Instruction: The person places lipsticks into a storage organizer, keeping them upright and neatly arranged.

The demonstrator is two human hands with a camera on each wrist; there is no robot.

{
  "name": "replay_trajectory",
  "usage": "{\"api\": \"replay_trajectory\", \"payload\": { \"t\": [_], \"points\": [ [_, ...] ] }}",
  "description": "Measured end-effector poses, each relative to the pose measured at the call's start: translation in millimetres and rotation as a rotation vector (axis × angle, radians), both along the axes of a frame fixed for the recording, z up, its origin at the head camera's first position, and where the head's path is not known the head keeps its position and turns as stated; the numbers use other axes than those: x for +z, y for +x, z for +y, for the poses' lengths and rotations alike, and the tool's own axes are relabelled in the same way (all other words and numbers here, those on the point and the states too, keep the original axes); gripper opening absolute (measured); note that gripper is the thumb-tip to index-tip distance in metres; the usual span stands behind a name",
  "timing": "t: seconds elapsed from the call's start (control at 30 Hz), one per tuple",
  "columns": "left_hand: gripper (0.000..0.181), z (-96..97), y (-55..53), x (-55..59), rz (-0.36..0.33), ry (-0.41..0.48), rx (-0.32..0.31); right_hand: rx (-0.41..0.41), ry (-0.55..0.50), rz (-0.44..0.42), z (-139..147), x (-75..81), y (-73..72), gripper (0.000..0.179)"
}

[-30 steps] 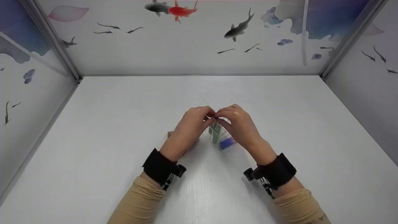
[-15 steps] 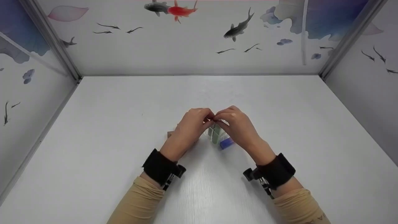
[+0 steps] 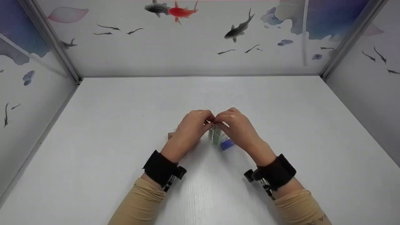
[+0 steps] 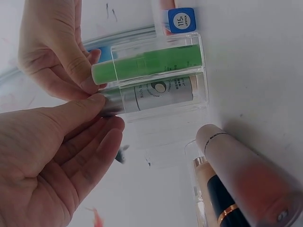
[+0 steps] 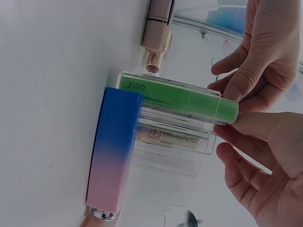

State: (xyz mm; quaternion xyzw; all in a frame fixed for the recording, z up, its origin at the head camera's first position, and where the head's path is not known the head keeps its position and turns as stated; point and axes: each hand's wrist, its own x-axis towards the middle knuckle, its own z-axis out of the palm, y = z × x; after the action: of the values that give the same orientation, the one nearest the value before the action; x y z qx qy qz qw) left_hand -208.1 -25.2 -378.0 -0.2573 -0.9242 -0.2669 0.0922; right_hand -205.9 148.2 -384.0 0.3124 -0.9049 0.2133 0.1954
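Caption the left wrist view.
Left hand and right hand meet at a silver tube beside a green tube in a clear organizer.

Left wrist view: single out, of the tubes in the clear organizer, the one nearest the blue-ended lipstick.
The green tube, beside the blue-ended lipstick; the silver tube, with a round emblem, sits beyond it.

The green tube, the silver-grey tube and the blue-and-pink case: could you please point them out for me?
Green tube [image 5: 173,99]: right wrist view, middle of its body.
Silver-grey tube [image 4: 155,96]: left wrist view, on its printed body.
Blue-and-pink case [image 5: 113,150]: right wrist view, middle of its long face.
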Motion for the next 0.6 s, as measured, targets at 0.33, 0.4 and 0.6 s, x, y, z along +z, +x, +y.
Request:
{"api": "replay_trajectory", "payload": {
  "t": [0.33,0.4,0.6],
  "points": [
    [0.009,-0.1,2.0,-2.1,0.029,-0.024,0.017,0.023,0.028,-0.036,0.0,-0.6,2.4,0.008],
    [0.009,-0.8,2.9,-1.3,0.033,-0.023,0.014,0.021,0.028,-0.027,0.2,-0.4,2.7,0.008],
    [0.014,-5.2,5.6,6.0,0.008,-0.020,0.019,0.013,0.019,-0.005,0.1,2.3,4.8,0.008]
  ]
}}
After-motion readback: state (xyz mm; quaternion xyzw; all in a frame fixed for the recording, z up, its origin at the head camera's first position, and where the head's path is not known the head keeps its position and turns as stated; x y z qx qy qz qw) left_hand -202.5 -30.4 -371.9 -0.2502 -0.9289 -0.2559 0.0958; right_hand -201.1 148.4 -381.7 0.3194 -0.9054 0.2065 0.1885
